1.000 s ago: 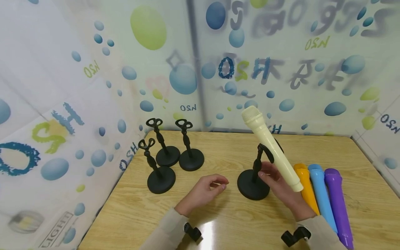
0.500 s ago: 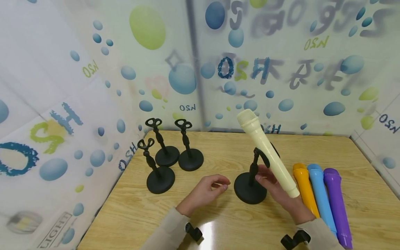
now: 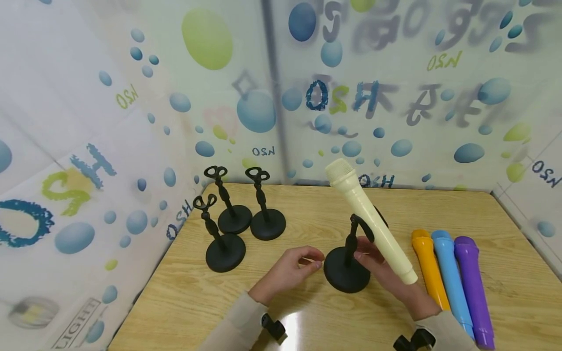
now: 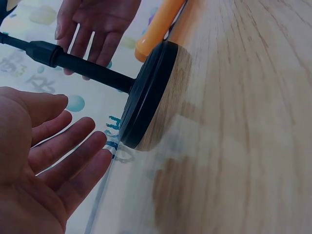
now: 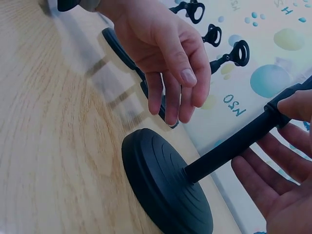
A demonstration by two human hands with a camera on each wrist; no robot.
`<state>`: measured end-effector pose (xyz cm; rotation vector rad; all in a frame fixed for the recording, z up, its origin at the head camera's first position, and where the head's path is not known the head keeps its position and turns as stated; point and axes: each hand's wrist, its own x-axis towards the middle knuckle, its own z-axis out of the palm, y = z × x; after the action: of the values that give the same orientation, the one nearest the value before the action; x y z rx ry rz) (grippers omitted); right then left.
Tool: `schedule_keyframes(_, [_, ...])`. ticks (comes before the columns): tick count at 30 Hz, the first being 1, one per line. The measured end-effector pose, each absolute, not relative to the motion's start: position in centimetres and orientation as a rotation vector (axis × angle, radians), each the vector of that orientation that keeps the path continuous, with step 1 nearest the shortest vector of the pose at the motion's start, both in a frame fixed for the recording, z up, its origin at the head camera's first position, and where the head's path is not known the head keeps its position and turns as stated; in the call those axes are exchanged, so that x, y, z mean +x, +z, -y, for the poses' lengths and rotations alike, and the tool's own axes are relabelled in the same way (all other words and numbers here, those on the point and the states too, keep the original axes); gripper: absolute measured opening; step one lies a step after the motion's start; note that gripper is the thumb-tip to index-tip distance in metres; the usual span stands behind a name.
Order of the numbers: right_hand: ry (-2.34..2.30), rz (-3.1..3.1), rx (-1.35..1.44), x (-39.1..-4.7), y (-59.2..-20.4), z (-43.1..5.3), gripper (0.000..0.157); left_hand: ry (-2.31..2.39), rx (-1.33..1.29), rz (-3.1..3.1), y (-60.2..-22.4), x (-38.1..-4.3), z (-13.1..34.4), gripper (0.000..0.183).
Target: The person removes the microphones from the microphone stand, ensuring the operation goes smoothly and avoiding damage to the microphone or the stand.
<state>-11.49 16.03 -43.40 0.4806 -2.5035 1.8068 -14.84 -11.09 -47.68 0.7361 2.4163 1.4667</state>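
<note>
A cream microphone (image 3: 373, 219) sits tilted in the clip of a black microphone stand (image 3: 347, 269), its head up and to the left. My right hand (image 3: 386, 273) holds the stand's pole from the right, thumb against the collar (image 5: 277, 114) and fingers behind the pole in the right wrist view. My left hand (image 3: 290, 270) is just left of the round base (image 4: 148, 95), with fingers loosely bent and nothing held. In the head view its fingertips come close to the base; the left wrist view shows a gap between them.
Several more black stands with bare clips, among them a front one (image 3: 225, 252) and a right one (image 3: 269, 224), stand at the table's back left. An orange microphone (image 3: 430, 268), a blue one (image 3: 452, 278) and a purple one (image 3: 474, 287) lie side by side at right. Patterned walls border the table (image 3: 307, 209).
The stand with the cream microphone has slid left and toward me along with my right hand. Its base is now close to my left hand, which has hardly moved.
</note>
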Motion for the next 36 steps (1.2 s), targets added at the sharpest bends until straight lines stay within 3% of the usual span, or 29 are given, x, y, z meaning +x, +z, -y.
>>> schedule_keyframes(17, [1.832, 2.504, 0.559, -10.5, -42.4, -15.1, 0.034, 1.487, 0.713, -2.347, -47.7, -14.7, 10.4, 0.024])
schedule_keyframes(36, [1.699, 2.545, 0.576, -9.9, -42.6, -14.9, 0.042, 1.492, 0.803, -2.275, -47.8, -14.7, 9.1, 0.027])
